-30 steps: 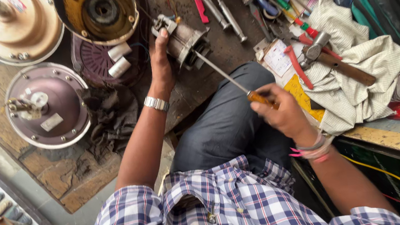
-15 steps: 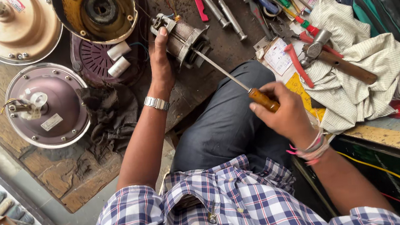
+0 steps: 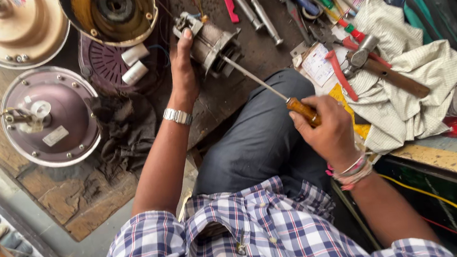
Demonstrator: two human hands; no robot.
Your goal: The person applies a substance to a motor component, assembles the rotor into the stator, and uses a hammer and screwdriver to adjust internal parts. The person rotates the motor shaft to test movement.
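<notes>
Grey cast metal, oily and dull, makes up the small cylindrical motor body [image 3: 210, 45] that lies on its side on the dark, stained wooden desk [image 3: 79, 199], just beyond the person's knee. The left hand [image 3: 184, 71] wraps over its near end, fingers pressed together around the housing, a steel watch at the wrist. The right hand [image 3: 326, 130] closes its grip on the amber wooden handle of a long, thin-shafted screwdriver [image 3: 269, 88], whose tip meets the motor's right-hand face; whether it sits in a screw head or a seam is too small to tell.

To do this step well, the shaft seems best kept in a straight line with whatever the tip bears on, so that the push goes down the blade and does not slip sideways toward the left fingers. The left hand should hold the housing hard against the desk, thumb kept clear of the tip's path. The long shaft gives leverage but flexes, so a steady, slow force looks wiser than a jerk.

Nearby lie a brown round fan cover [image 3: 51, 115], a yellowed bowl-shaped housing [image 3: 111, 14], two white cylindrical capacitors [image 3: 134, 64], a wooden-handled hammer [image 3: 381, 66] on a checked pale cloth [image 3: 404, 100], and red-handled pliers [image 3: 340, 73].
</notes>
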